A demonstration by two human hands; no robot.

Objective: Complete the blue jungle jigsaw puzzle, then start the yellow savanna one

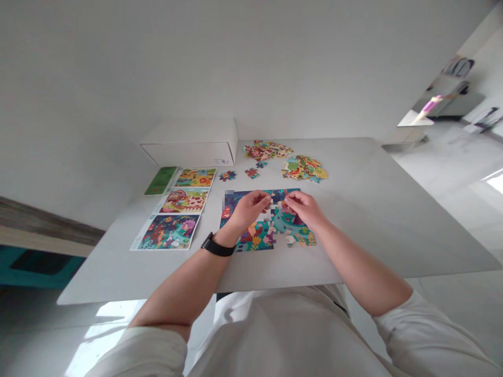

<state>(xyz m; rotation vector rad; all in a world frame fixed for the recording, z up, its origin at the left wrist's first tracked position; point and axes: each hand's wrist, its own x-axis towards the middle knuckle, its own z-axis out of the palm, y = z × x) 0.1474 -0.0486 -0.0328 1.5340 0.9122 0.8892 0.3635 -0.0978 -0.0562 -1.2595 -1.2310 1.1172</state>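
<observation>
A partly assembled jigsaw puzzle (267, 233) with a teal, orange and purple picture lies on the pale table (365, 220). My left hand (249, 208) and my right hand (304, 207) rest over it, their fingertips close together above a pale gap in the pieces. Whether either hand pinches a piece is hidden by the fingers. A few loose pieces (290, 240) lie along the puzzle's near edge. Farther away sit two heaps of loose puzzle pieces (267, 151) (304, 168), with two small joined clusters (228, 176) (252, 173) nearer the left.
Several printed picture sheets (183, 209) and a green card (161, 180) lie at the table's left. A white box (192, 142) stands at the far left corner. A black watch (218, 245) circles my left wrist. The table's near edge runs below my forearms.
</observation>
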